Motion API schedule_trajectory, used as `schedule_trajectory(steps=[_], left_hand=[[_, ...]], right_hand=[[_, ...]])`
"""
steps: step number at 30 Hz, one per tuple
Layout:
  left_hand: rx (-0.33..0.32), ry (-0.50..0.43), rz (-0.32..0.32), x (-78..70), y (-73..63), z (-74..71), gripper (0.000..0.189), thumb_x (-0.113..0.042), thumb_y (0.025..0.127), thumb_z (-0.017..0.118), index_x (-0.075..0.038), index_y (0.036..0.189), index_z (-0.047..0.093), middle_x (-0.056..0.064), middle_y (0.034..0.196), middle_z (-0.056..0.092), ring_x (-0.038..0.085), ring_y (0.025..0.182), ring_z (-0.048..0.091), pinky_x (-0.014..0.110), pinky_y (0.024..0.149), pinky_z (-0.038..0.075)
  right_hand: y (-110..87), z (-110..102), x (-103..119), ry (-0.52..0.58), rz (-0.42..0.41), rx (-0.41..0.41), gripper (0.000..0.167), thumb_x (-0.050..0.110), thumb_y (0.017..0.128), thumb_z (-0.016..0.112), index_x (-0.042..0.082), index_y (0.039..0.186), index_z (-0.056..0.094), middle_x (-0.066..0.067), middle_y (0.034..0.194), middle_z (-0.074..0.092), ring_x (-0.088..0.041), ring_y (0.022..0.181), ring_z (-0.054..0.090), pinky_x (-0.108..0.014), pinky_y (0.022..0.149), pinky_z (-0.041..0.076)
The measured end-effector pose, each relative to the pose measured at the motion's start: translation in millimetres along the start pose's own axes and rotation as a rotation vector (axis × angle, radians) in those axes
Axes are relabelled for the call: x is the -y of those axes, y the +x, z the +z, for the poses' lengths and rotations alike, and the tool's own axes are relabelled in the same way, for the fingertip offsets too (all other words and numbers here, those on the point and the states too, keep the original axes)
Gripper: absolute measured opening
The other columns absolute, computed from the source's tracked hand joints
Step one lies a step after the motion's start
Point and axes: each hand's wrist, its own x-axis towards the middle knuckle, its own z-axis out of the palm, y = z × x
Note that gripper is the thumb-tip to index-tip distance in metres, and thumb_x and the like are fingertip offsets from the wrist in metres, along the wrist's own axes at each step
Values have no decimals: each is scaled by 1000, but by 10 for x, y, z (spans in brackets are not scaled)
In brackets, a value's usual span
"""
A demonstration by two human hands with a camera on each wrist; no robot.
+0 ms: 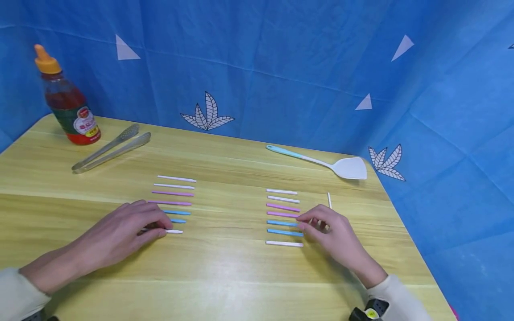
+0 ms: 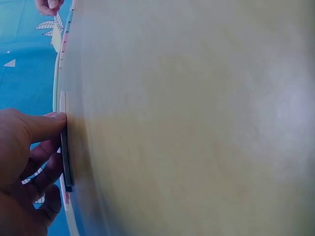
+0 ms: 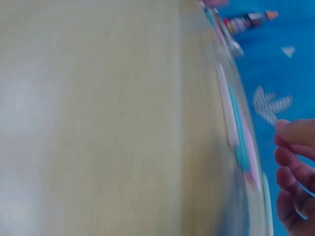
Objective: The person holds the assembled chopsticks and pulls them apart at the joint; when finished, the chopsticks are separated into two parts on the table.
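My left hand (image 1: 134, 223) pinches a slim white stick (image 1: 174, 232) between thumb and fingers, at the near end of a column of sticks. In the left wrist view the thumb lies on this stick, which is close over the tabletop. Beyond it in the column are blue sticks (image 1: 177, 212), partly hidden by the hand, then purple sticks (image 1: 172, 194) and white ones (image 1: 175, 178). My right hand (image 1: 331, 227) hovers by the right column, fingers loosely bent and holding nothing. Its fingertips overlap the ends of a purple stick (image 1: 281, 214) and a blue stick (image 1: 281, 223).
Nearest in the right column is a white stick (image 1: 284, 244). Another white stick (image 1: 329, 200) lies apart, behind the right hand. Along the back are a red sauce bottle (image 1: 76, 111), metal tongs (image 1: 112, 149) and a white spatula (image 1: 349, 168). A blue cloth (image 1: 249, 67) hangs behind the table.
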Motion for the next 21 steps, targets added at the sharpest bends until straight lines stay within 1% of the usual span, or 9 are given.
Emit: schedule_trajectory(steps=[2,5,8,11,13,16,21], left_hand=[[1,0,0,-2,0,1,25,-17,98,83,-39,109,76,-25,108,68,5,103,63,50,94,55],[1,-1,5,0,3,6,24,-18,99,82,-39,109,76,-25,108,68,4,102,63,49,94,55],[0,-1,3,1,2,7,24,-18,99,82,-39,109,76,-26,108,68,4,102,63,48,94,55],[8,-4,-16,0,-1,4,23,-19,99,82,-39,109,76,-26,108,68,5,103,63,48,95,55],[18,-8,-33,0,0,2,21,-21,99,82,-39,109,77,-25,108,68,6,104,63,48,95,55],[23,-8,-42,-3,-1,1,21,-22,99,82,-39,109,77,-25,107,68,5,102,61,46,94,55],[15,-3,-37,-13,-3,-8,21,-21,99,83,-39,109,77,-26,106,67,2,99,60,43,92,55]], right_hand=[[-3,-87,-85,-24,58,-13,13,17,100,81,17,113,82,8,94,71,-6,79,60,-24,71,53],[-29,-202,-210,-63,164,-11,17,21,102,80,13,117,79,4,95,70,-8,83,62,-24,74,54],[-64,-285,-322,-94,269,15,26,28,102,80,10,119,75,0,96,69,-11,85,62,-24,75,52],[-100,-322,-416,-109,350,52,35,34,100,83,6,118,71,-2,96,67,-14,84,59,-24,71,48],[-119,-339,-468,-120,384,63,37,34,99,84,5,116,69,-3,95,65,-15,83,57,-24,70,46],[-135,-366,-528,-144,406,63,36,31,99,83,3,115,68,-4,94,66,-16,82,56,-25,68,45],[-131,-431,-592,-190,438,45,32,26,101,79,1,117,67,-7,98,71,-17,85,63,-27,70,48]])
